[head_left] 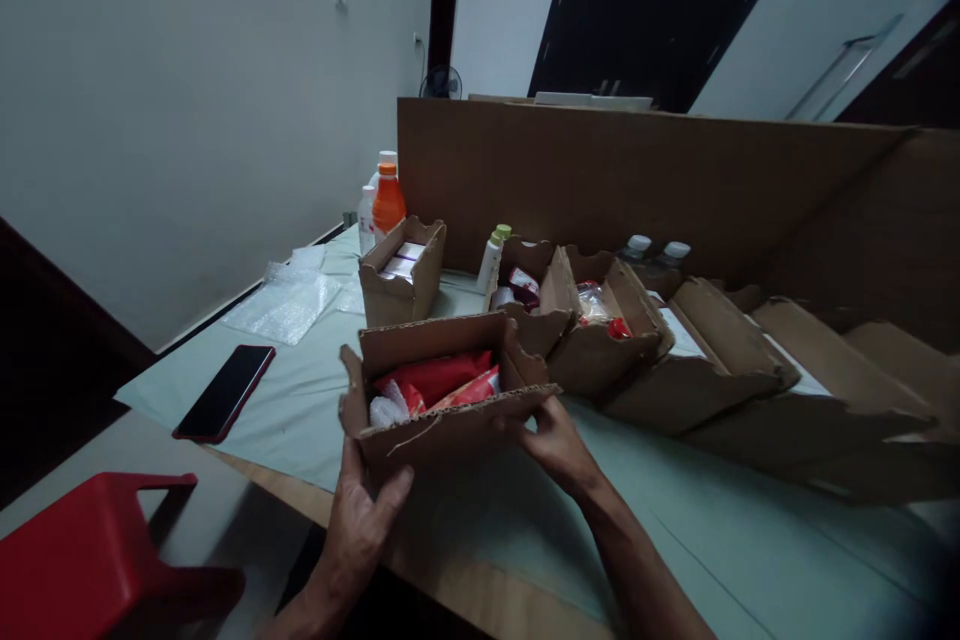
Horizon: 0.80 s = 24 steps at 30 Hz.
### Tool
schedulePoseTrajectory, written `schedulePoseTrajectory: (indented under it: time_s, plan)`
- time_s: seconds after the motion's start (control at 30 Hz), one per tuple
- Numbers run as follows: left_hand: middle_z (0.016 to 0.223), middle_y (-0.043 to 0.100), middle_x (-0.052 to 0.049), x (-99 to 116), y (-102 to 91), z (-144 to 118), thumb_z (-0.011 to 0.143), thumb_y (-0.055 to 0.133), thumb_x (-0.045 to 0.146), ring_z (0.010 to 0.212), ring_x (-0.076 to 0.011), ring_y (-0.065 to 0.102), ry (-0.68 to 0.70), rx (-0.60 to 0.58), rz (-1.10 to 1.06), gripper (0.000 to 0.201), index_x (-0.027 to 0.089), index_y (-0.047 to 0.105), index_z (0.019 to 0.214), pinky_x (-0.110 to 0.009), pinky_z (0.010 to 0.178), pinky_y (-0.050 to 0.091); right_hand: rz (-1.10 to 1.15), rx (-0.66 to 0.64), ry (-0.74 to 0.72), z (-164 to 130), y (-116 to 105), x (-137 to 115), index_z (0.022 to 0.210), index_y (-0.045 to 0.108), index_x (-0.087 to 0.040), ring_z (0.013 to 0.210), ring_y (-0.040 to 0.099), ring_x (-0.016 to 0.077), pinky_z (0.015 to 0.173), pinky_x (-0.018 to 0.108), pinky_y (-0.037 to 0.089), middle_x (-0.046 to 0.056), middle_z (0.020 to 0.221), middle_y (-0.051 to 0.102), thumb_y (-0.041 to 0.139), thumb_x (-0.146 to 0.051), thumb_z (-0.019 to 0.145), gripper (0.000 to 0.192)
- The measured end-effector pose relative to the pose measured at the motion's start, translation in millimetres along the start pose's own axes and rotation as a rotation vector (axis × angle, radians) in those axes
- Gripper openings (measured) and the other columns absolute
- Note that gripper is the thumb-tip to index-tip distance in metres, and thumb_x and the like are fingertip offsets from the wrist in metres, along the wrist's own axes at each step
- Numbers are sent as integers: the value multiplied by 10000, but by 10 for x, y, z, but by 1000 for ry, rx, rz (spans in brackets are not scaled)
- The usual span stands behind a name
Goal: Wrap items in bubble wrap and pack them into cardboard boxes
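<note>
Between my two hands is an open-topped cardboard box (442, 440), tilted a little toward me. Red packets (442, 378) and a piece of bubble wrap (388, 405) lie inside it. My left hand (360, 520) grips its lower left corner, thumb on the front wall and fingers partly hidden behind the side. At the lower right corner, my right hand (551, 445) holds the box, thumb in front and its other fingers mostly underneath. Whether the box's bottom touches the table cannot be made out.
A row of cardboard boxes (600, 360) stands right, another box (397, 295) behind. Bottles, one orange (388, 200), stand at the back left. A phone (225, 392) and bubble wrap sheets (289, 300) lie left. A red stool (97, 550) is beside the table. A tall cardboard panel (637, 170) borders the back.
</note>
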State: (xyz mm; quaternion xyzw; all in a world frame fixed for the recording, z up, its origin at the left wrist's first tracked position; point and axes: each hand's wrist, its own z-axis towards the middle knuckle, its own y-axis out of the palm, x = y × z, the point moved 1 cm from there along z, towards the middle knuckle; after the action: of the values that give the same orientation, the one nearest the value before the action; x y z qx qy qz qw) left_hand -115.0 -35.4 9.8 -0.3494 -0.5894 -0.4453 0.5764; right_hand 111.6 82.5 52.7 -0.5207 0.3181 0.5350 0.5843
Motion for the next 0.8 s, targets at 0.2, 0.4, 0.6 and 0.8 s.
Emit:
schedulePoseTrajectory:
  time_s: [0.2,0.4,0.6,0.8]
  plan:
    - [1623,313,-105,-46,-47,-175,896,646,472,1527,-319,238,25,7,27,836,274,193,1571,-458,1245,250,41,37,-49,321,355,174,1490,399,-228,1382,464,295,1179,490,330,111,1498,507,732,-555,775,854]
    - [1677,194,-69,-63,61,-246,925,603,445,1545,-313,183,29,24,31,832,301,133,1596,-478,1260,211,-91,185,-43,428,657,223,1597,197,-179,1527,217,262,1244,492,187,124,1655,242,471,-639,936,851]
    - [1679,200,-57,-144,101,-242,939,584,447,1540,-300,208,23,-12,71,836,302,100,1605,-473,1266,192,-137,270,-204,434,913,233,1575,274,-178,1523,233,211,1245,458,204,112,1638,295,314,-588,1013,696]
    - [1665,238,-86,-223,218,-210,941,577,429,1530,-311,241,39,-31,105,827,288,107,1606,-487,1253,234,-104,246,-272,433,921,326,1551,336,-230,1493,309,222,1226,468,256,89,1607,363,312,-551,1027,615]
